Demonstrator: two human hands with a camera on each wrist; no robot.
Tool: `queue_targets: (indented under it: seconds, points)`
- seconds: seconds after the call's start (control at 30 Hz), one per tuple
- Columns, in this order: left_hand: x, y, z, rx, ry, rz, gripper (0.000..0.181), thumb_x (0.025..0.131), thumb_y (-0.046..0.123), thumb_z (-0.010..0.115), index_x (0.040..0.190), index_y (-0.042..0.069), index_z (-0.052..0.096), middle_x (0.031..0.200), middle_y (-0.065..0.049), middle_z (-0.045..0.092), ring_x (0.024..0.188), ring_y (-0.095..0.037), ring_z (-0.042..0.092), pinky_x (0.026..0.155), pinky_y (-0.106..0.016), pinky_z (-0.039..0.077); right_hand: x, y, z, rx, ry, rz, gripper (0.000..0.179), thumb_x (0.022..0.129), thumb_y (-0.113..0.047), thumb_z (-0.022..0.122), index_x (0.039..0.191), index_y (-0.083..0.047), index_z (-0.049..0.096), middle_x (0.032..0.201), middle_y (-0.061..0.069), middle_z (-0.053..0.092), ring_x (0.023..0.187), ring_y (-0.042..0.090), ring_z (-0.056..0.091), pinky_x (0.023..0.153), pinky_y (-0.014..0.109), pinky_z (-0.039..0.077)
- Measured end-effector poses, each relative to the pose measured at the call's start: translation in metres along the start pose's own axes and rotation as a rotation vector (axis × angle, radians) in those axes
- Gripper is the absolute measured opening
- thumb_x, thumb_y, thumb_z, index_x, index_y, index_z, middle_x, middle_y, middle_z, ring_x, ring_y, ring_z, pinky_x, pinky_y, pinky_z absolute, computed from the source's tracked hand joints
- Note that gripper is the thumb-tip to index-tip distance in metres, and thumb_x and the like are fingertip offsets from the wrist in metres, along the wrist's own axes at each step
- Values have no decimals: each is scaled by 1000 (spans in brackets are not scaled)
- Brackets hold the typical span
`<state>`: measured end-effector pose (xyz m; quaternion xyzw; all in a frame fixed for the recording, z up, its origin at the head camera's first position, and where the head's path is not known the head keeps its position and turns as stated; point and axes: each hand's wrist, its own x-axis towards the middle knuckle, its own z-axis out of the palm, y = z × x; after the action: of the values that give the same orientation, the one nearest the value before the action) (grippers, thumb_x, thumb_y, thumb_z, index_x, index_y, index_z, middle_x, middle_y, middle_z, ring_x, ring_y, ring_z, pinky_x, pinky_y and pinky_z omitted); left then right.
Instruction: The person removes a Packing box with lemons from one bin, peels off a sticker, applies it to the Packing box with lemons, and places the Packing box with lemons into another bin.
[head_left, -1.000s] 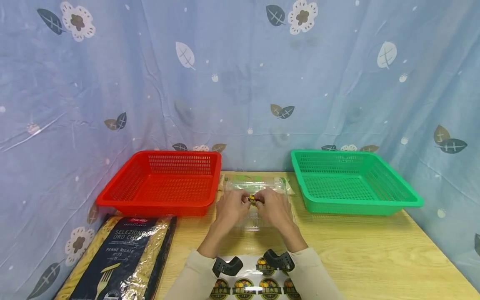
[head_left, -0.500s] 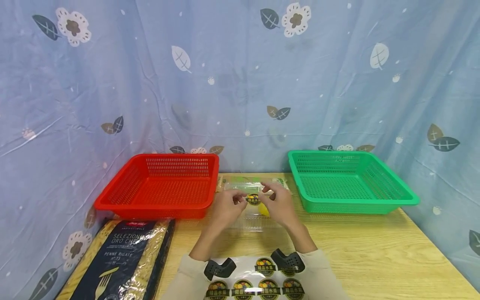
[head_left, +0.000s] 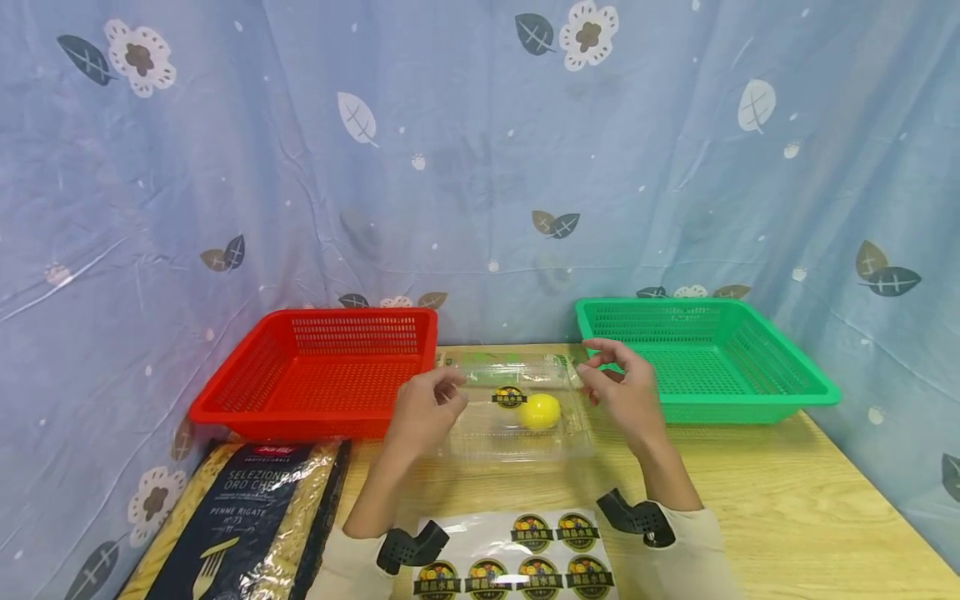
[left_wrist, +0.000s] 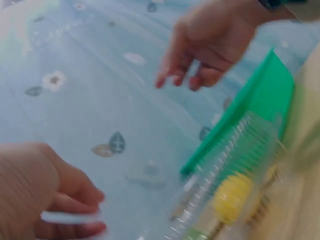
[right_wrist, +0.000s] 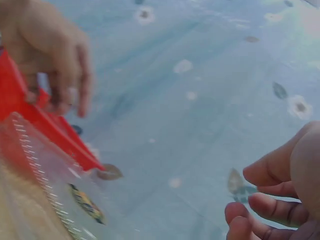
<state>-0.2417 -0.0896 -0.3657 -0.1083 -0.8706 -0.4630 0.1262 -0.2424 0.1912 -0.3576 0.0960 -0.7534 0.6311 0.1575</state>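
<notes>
A clear plastic container (head_left: 476, 429) lies on the table between my hands. Inside it, right of centre, sits a yellow fruit (head_left: 539, 412) that looks like a lemon. A black and gold fruit sticker (head_left: 509, 397) is on top of the container. My left hand (head_left: 426, 414) is in the air by the container's left side, its fingers loosely bent and holding nothing. On the other side, my right hand (head_left: 624, 392) hovers between the container and the green basket, fingers relaxed and apart. In the left wrist view the container (left_wrist: 220, 155) is blurred.
A red basket (head_left: 198, 408) stands at the back left, a green basket (head_left: 720, 410) at the back right. Front left lies a bag of penne pasta (head_left: 251, 508). A sheet of stickers (head_left: 465, 537) lies at the front. Beneath the container is a flat green-printed package (head_left: 450, 360).
Both hands have moved apart from the sticker, left hand leftward, right hand rightward. Their fingers have let go of it, and the sticker and yellow fruit now show fully.
</notes>
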Motion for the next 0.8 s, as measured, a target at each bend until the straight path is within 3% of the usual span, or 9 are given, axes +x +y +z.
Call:
queue_targets:
  seconds: [0.17, 0.37, 0.47, 0.53, 0.6, 0.7, 0.8]
  points:
    - [-5, 6, -12, 124, -87, -100, 36, 90, 19, 70, 124, 9, 69, 107, -8, 68, 95, -25, 62, 79, -42, 53, 2, 5, -24, 114, 138, 97, 27, 98, -4, 63, 125, -5, 60, 90, 8, 52, 62, 17, 61, 51, 29, 51]
    - [-11, 11, -16, 241, -130, -136, 53, 93, 26, 70, 140, 5, 59, 136, -18, 61, 128, -39, 54, 105, -58, 44, 2, 12, -49, 289, 314, 205, 23, 98, 0, 63, 120, -7, 61, 83, 3, 54, 58, 16, 61, 47, 24, 49]
    - [-14, 14, -17, 281, -138, -153, 56, 93, 27, 71, 142, 4, 57, 139, -19, 60, 131, -43, 52, 107, -61, 41, 2, 14, -61, 320, 410, 208, 21, 97, 2, 63, 116, -7, 61, 79, 3, 54, 54, 15, 60, 44, 23, 49]
    - [-16, 15, -18, 328, -134, -168, 51, 93, 28, 70, 135, 1, 61, 128, -20, 66, 120, -44, 59, 98, -60, 48, 2, 16, -69, 331, 479, 203, 20, 96, 2, 63, 114, -7, 62, 77, 3, 55, 51, 14, 59, 43, 23, 48]
    - [-18, 15, -17, 378, -127, -192, 37, 93, 30, 70, 114, -1, 69, 104, -19, 71, 94, -40, 67, 75, -53, 55, 2, 20, -78, 340, 548, 195, 19, 95, 3, 64, 111, -8, 62, 76, 3, 55, 49, 14, 58, 41, 23, 47]
    - [-21, 14, -14, 440, -124, -243, 31, 93, 34, 67, 81, 5, 66, 73, -12, 62, 66, -30, 59, 51, -42, 45, 0, 29, -90, 347, 650, 168, 17, 94, 3, 64, 109, -6, 61, 74, 4, 55, 45, 13, 56, 39, 22, 45]
    - [-22, 12, -10, 467, -122, -270, 38, 93, 36, 65, 66, 11, 57, 64, -8, 54, 59, -27, 53, 46, -37, 38, -1, 39, -101, 342, 751, 146, 14, 94, 2, 64, 105, -6, 60, 71, 4, 53, 41, 13, 53, 36, 21, 42]
